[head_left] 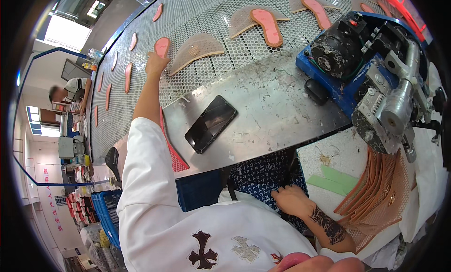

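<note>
My left arm stretches far out over the conveyor. At its end my left hand (pixel 157 64) has its fingers closed on the lower end of a pink insole with a brown edge (pixel 162 46); the fingertips are partly hidden. Just right of it lies a curved, translucent mesh upper piece with a tan edge (pixel 197 51). My right hand (pixel 293 200) rests low on the patterned dark blue cloth (pixel 268 173) over my lap, fingers curled in and nothing visible in them. A black phone (pixel 211 124) lies on the metal ledge (pixel 272 98) between my arms.
Pink insoles (pixel 128 78) and mesh pieces lie along the honeycomb conveyor belt (pixel 188 86). A blue machine (pixel 329 55) stands at right. Below it, a stack of brown mesh pieces (pixel 376 187) sits beside green strips (pixel 333 180). Another person (pixel 75 91) is at far left.
</note>
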A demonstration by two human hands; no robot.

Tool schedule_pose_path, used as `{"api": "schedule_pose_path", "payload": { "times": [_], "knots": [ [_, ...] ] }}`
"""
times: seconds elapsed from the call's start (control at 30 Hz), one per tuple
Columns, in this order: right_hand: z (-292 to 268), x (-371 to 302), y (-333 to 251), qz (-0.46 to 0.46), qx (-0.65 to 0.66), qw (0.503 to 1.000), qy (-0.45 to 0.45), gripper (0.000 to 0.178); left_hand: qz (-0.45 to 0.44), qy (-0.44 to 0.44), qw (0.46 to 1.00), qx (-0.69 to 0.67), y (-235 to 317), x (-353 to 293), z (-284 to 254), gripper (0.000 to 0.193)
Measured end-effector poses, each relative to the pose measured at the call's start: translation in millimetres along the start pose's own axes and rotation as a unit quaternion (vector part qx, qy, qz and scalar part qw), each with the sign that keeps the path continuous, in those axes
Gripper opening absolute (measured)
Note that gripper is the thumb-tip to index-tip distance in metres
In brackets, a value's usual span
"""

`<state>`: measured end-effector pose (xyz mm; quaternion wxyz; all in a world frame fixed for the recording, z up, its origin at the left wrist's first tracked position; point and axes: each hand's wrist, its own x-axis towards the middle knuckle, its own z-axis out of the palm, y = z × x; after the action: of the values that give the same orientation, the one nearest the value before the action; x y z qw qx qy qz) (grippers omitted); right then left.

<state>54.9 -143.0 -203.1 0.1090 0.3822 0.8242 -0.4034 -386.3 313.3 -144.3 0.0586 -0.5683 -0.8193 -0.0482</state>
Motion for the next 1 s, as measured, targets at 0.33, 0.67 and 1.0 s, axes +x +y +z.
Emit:
{"api": "schedule_pose_path", "payload": {
  "times": [0.33,0.67,1.0],
  "knots": [
    [3,-21,-25,0.008,-0.021,0.999,-0.047,0.024,0.068,-0.042,0.981,-0.177,39,-134,-59,0.101],
    [-101,-186,-27,-0.202,-0.022,0.975,0.090,0.040,0.332,0.077,0.933,-0.117,130,-218,-48,0.048],
    [-116,-296,-2,0.193,-0.061,0.898,0.391,0.055,0.364,0.128,0.894,-0.226,107,-158,24,0.050]
  ]
}}
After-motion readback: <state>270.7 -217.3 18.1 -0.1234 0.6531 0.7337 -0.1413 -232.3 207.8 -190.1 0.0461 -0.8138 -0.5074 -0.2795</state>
